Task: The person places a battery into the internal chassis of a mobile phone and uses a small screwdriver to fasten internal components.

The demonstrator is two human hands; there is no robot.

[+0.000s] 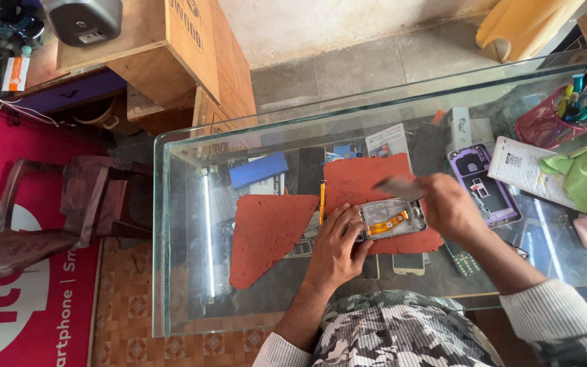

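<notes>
In red mesh basket (541,126), pens (582,95).

I note a purple phone shell (482,182), green cloth (584,175), red mesh tool cup (546,122), blue box (258,170), wooden chair (56,211) and cardboard boxes (171,47) beside the glass counter (191,312).

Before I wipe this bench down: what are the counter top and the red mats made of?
The see-through counter top looks like glass: greenish edges, shelf items visible beneath. The rough-edged red mats look like matte rubber or foam, hard to tell which.
</notes>
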